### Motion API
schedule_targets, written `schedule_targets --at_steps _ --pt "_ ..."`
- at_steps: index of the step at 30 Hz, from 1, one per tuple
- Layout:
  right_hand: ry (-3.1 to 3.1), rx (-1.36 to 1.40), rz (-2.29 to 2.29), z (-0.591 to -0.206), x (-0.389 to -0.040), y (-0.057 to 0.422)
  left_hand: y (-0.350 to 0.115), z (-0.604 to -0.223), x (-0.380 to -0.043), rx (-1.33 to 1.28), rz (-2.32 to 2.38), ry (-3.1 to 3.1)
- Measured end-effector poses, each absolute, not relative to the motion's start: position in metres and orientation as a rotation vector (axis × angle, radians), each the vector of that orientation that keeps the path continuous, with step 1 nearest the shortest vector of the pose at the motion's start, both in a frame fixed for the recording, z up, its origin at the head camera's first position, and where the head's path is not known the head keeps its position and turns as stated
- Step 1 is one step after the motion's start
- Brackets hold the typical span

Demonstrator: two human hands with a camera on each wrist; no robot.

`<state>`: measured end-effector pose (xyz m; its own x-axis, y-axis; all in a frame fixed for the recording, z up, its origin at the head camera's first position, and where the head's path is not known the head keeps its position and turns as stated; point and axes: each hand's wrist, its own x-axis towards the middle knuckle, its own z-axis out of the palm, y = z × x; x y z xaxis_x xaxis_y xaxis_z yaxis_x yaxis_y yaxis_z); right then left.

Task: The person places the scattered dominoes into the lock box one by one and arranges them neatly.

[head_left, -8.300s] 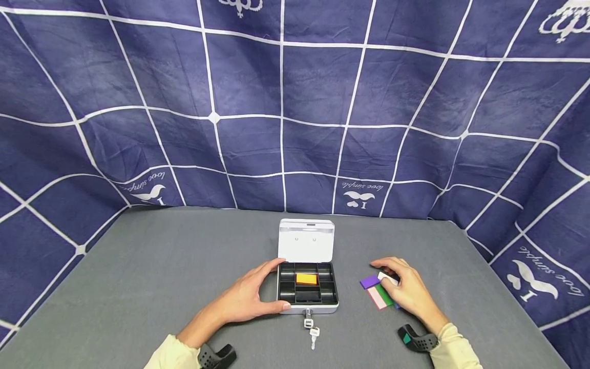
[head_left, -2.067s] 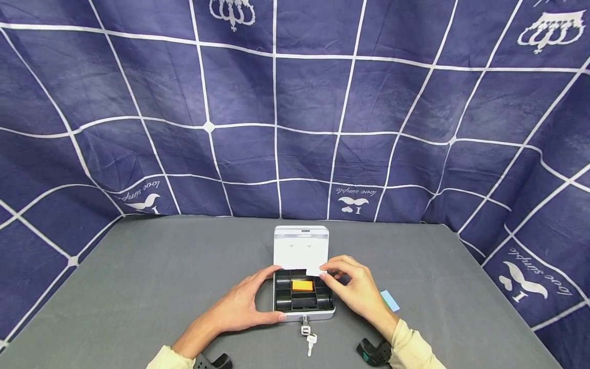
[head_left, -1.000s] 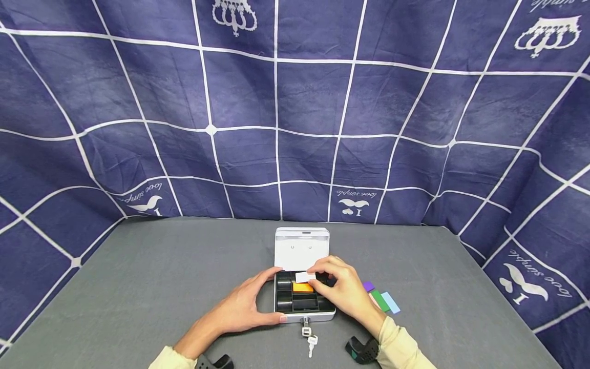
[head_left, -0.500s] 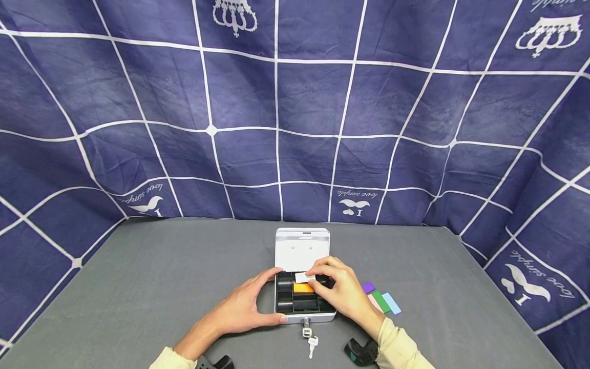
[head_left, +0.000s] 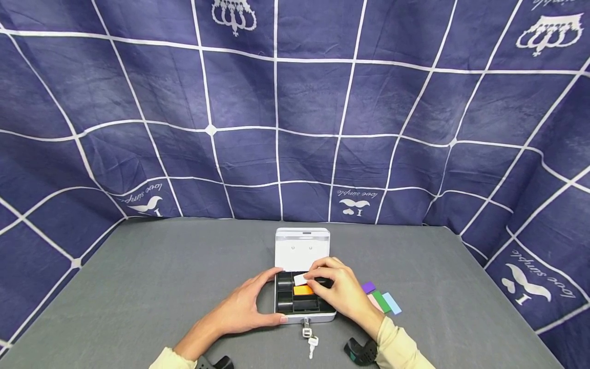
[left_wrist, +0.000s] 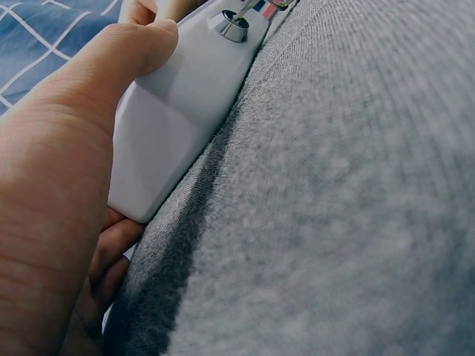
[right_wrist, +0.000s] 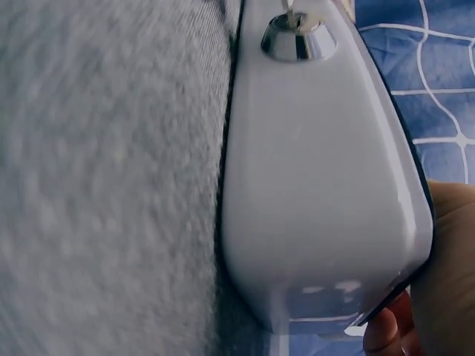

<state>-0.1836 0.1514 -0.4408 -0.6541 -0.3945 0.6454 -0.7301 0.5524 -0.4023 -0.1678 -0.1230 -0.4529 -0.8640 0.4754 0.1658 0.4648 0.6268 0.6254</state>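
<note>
A small white cash box (head_left: 313, 319) stands with its lid (head_left: 301, 259) raised and a black divided tray inside. My left hand (head_left: 244, 308) holds the box's left side, thumb at the front edge and fingers round the back corner. Between thumb and fingertips, my right hand (head_left: 344, 291) pinches a white rectangular block (head_left: 299, 280) at the back middle compartment, slightly tilted. In front of it an orange block (head_left: 303, 290) lies in the tray's middle. The right wrist view shows the box's front wall (right_wrist: 319, 170), with part of my right hand (right_wrist: 453, 259) beyond it.
Right of the box, a purple block (head_left: 368, 287), a pink block (head_left: 374, 302), a green block (head_left: 380, 301) and a light blue block (head_left: 392, 303) lie on the grey cloth. Keys (head_left: 313, 346) hang from the front lock (left_wrist: 231, 27). A blue curtain (head_left: 244, 154) rises behind.
My right hand has taken the white block from the coloured group and carried it left to the tray's back middle compartment. Just now the block tilted slightly. My left hand keeps its hold.
</note>
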Motion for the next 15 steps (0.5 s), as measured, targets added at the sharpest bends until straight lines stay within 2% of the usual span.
schedule_targets --at_steps 15 --pt "-2.388 0.840 0.892 -0.4399 -0.1806 0.1497 -0.1231 -0.4526 -0.1677 0.818 1.076 2.829"
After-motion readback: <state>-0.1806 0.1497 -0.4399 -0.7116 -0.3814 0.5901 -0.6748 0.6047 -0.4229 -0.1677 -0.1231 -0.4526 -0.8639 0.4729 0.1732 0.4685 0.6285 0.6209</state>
